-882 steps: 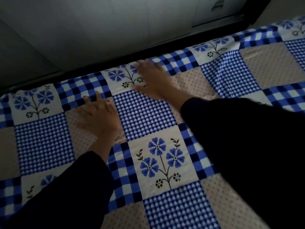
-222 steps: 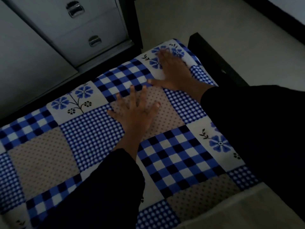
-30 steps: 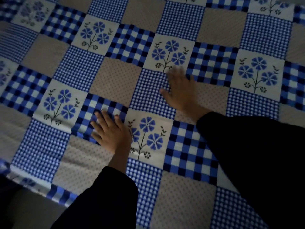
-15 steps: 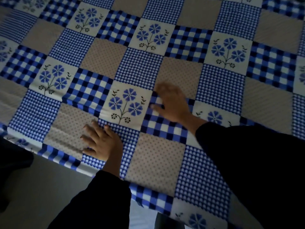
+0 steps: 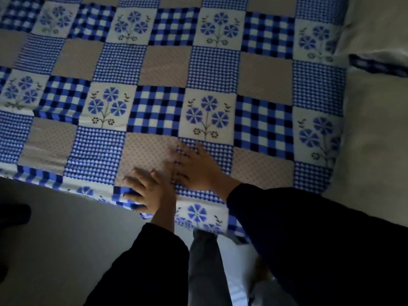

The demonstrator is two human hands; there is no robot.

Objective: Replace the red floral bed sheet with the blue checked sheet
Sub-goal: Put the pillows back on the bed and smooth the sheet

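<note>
both left hand [image 5: 151, 192] and right hand [image 5: 197, 167] press blue checked sheet [image 5: 159, 107], fingers [image 5: 140, 173] straight, near pillow [image 5: 375, 140].

Two long sleeves, very dark, black by this dim light. Left sleeve [image 5: 141, 268]: loose, wide at the cuff, ending at the wrist of the left hand [image 5: 150, 191]. Right sleeve [image 5: 320, 239]: same dark cloth, fuller, cuff at the wrist of the right hand [image 5: 196, 168]. Both hands bare. Grey trouser leg [image 5: 207, 268] between the sleeves, creased lengthwise.
</note>
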